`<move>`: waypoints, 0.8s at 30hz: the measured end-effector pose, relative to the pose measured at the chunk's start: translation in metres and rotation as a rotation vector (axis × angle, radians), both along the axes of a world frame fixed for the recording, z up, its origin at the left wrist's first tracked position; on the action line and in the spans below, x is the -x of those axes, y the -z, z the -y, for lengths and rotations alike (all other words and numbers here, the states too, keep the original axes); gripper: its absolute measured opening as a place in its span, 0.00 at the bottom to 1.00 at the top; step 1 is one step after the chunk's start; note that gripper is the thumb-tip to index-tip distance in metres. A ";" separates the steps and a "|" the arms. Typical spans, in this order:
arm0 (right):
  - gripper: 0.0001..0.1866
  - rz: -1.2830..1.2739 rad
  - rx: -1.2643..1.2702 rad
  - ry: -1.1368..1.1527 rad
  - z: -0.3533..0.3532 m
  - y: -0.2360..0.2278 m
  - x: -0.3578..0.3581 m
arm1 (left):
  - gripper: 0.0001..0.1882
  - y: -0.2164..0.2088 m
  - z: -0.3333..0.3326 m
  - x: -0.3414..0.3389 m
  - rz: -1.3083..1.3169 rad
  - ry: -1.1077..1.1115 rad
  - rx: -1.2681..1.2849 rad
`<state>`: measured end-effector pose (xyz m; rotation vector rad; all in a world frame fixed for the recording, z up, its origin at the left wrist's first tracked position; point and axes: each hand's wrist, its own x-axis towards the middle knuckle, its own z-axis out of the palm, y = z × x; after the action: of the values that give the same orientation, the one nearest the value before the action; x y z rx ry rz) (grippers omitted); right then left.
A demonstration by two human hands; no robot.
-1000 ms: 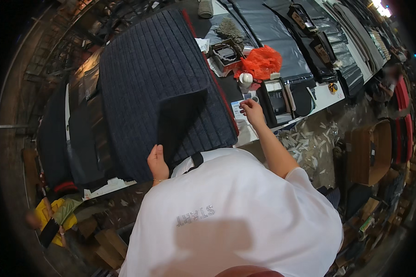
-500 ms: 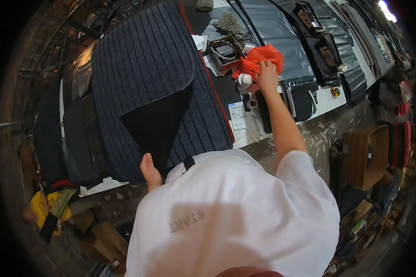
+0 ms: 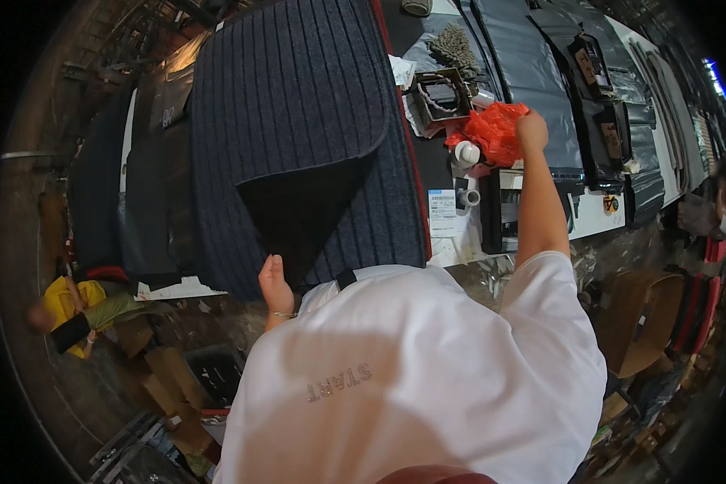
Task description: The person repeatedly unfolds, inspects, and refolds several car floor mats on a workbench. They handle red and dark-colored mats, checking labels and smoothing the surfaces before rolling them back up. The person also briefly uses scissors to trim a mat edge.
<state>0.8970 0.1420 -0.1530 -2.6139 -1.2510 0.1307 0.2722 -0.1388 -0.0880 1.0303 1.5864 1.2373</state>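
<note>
A dark blue-grey ribbed mat lies over the table's left part, its near corner folded back to bare the black underside. My left hand is at the mat's front edge with fingers stretched out and nothing seen in them; whether it touches the mat I cannot tell. My right hand is closed on the right side of a crumpled red plastic bag. Beside the bag sit a white round container and an open box with small items inside. A printed label sheet lies nearer me.
Grey plastic-wrapped goods cover the table's right side, along with black trays and a yellow tape measure. A cardboard box stands on the floor at right. At far left is a person in yellow.
My right hand has shifted from the top of the red bag to its right side and closed on it. My left hand stays near the mat's front edge. The whole view has swung left.
</note>
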 end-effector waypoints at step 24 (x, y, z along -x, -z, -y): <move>0.16 0.155 -0.289 -0.123 0.020 -0.045 0.024 | 0.20 0.003 -0.001 -0.001 -0.023 -0.004 -0.037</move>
<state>0.8731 0.1225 -0.1080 -2.3365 -1.3676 -0.2202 0.2731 -0.1378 -0.0907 1.0682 1.5890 1.2665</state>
